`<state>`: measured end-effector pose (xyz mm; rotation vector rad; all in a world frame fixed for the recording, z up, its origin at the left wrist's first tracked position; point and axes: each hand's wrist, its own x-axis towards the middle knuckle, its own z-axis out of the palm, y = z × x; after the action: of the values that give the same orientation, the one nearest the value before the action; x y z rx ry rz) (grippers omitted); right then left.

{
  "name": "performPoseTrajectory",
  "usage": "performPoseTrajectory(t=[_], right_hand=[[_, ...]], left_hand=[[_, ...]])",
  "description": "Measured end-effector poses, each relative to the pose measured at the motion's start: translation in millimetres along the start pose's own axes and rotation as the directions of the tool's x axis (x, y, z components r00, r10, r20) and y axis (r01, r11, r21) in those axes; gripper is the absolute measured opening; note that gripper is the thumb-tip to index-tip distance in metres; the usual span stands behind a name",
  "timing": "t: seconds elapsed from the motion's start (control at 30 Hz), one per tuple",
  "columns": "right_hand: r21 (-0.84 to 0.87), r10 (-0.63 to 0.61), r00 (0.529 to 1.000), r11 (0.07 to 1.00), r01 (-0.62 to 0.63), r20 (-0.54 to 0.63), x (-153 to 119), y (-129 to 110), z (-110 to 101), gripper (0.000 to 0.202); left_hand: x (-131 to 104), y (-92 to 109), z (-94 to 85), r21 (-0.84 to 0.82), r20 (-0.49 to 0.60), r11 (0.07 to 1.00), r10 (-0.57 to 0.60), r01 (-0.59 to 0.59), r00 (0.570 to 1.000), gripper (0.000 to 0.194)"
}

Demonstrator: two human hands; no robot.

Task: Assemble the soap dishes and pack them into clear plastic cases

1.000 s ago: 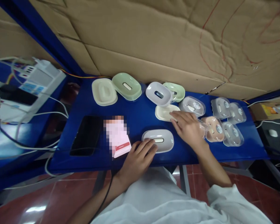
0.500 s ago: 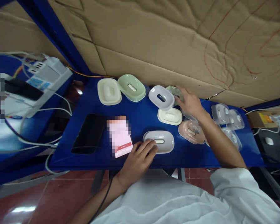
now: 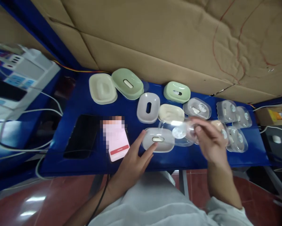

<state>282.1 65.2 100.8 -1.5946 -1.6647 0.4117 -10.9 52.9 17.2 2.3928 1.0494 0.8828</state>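
Note:
My left hand (image 3: 136, 158) has its fingers spread at the left end of a grey oval soap dish (image 3: 165, 146), one fingertip by the pale insert in its middle. From the right, my right hand (image 3: 211, 139) pinches a clear plastic lid (image 3: 178, 141) with a round sticker. This lid hangs tilted over the dish's right end. Behind them are a lavender-grey slotted dish (image 3: 142, 108) and a cream dish (image 3: 170, 110). A peach dish (image 3: 219, 125) under a clear cover is partly hidden by my right hand.
Green dishes (image 3: 129, 78) and a cream dish (image 3: 99, 88) stand at the back left, another green dish (image 3: 175, 86) farther right. Several clear-covered dishes (image 3: 238, 138) fill the right. A dark phone (image 3: 82, 138) and a lit phone (image 3: 117, 141) lie left. Cardboard (image 3: 141, 40) walls the back.
My right hand has come from the back toward me, bringing the clear lid over the grey dish. The lavender-grey dish at the back has shifted left and turned. My left fingers have spread.

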Motion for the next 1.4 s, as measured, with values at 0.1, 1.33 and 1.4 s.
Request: performPoseTrajectory(t=[0.1,1.33,1.4], right_hand=[[0.086,0.077,0.989,0.992,-0.088,0.130,-29,-2,26,0.030],[-0.628,-0.233,0.971,0.746,0.219,0.062,67,149,-146,0.061],[-0.610,-0.211,0.969,0.754,0.244,0.128,81,176,-149,0.058]], left_hand=[[7,1,-4.9,-0.024,0.023,1.000,0.003,-0.002,1.000,0.071],[75,26,26.1,0.220,0.214,0.960,0.125,-0.172,0.969,0.059],[84,28,35.8,0.265,0.232,0.952,0.094,-0.156,0.968,0.063]])
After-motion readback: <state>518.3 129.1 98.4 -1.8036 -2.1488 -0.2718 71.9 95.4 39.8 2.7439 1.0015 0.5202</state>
